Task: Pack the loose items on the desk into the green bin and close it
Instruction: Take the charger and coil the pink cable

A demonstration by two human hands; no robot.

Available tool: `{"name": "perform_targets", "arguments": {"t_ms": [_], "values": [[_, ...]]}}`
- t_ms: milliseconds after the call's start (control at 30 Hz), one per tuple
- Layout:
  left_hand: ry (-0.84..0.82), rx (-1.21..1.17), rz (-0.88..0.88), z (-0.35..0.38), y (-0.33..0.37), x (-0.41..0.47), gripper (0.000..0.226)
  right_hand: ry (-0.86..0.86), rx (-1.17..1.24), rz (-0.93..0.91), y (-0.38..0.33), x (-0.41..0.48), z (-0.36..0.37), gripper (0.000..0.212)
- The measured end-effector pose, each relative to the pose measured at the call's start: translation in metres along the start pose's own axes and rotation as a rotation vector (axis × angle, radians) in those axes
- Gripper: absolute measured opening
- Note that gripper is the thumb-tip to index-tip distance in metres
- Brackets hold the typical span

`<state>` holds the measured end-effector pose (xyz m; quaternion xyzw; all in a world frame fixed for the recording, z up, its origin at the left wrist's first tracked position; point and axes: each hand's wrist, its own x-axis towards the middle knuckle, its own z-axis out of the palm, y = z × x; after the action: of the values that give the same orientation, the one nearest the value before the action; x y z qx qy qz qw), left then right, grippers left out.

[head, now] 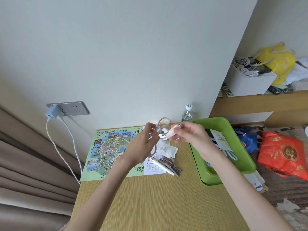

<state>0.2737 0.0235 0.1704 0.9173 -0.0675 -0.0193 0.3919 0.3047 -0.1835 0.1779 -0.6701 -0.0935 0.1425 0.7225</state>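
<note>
Above the desk my left hand (143, 144) pinches a thin pink cord (154, 148) that loops down toward the desk. My right hand (188, 134) grips a small pink-and-white gadget (164, 133) at the cord's other end. The open green bin (221, 124) sits at the desk's right edge with papers and packets inside. On the desk lie a green map sheet (106, 147), a white sachet (166, 150), a brown hair claw clip (171, 164) and a white tube (162, 165).
A water bottle (188, 113) stands at the wall behind the bin. A charger (52, 112) with white cables hangs from the wall socket at left, beside curtains. Red and blue bags (283, 154) lie on the floor right of the desk. A shelf (250, 100) holds boxes.
</note>
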Motion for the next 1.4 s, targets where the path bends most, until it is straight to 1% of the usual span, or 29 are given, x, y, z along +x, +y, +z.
{"name": "perform_targets", "arguments": {"t_ms": [67,100,167,200,300,400,500,767,933,1033,1067,1133,1200,1300,1367,1400], "values": [[-0.013,-0.007,0.048,0.000,0.002,-0.001,0.019,-0.034,0.065,0.052,0.000,0.001,0.001,0.027],[-0.029,-0.018,0.078,0.000,0.003,-0.001,0.017,-0.045,0.128,0.089,0.000,0.002,0.001,0.034],[-0.058,-0.041,0.149,-0.002,0.006,-0.003,0.015,-0.017,0.256,0.170,0.000,0.003,0.002,0.048],[-0.063,-0.045,0.175,-0.002,0.007,-0.003,0.015,0.008,0.307,0.208,0.000,0.004,0.002,0.051],[-0.067,-0.009,0.212,-0.003,0.010,-0.004,0.013,0.002,0.394,0.292,0.004,0.005,-0.001,0.040],[-0.040,0.091,0.263,-0.004,0.014,-0.006,0.016,-0.062,0.456,0.371,0.007,0.005,-0.004,0.036],[0.004,0.128,0.284,-0.004,0.016,-0.007,0.018,-0.068,0.559,0.450,0.008,0.007,-0.008,0.030],[0.080,0.154,0.312,-0.002,0.015,-0.006,0.019,-0.050,0.606,0.571,0.005,0.010,-0.009,0.030],[0.072,0.118,0.320,0.004,0.012,-0.006,0.017,0.021,0.604,0.542,0.009,0.011,-0.006,0.038],[0.033,0.019,0.264,0.013,0.010,-0.005,0.013,0.020,0.645,0.495,0.010,0.011,-0.003,0.033],[-0.002,-0.059,0.216,0.015,0.010,-0.004,0.013,0.025,0.644,0.481,0.011,0.012,-0.003,0.030],[-0.080,-0.303,0.113,0.019,0.011,-0.002,0.017,0.037,0.627,0.457,0.012,0.012,-0.003,0.026],[-0.119,-0.485,0.048,0.022,0.012,0.000,0.025,0.038,0.605,0.438,0.014,0.012,-0.003,0.031],[-0.147,-0.552,-0.044,0.024,0.014,0.005,0.038,0.047,0.565,0.412,0.017,0.010,-0.003,0.039],[-0.114,-0.514,-0.098,0.028,0.013,0.009,0.042,0.075,0.519,0.399,0.018,0.010,-0.002,0.035],[-0.085,-0.486,-0.115,0.030,0.013,0.011,0.042,0.098,0.483,0.395,0.019,0.009,-0.001,0.030]]}}
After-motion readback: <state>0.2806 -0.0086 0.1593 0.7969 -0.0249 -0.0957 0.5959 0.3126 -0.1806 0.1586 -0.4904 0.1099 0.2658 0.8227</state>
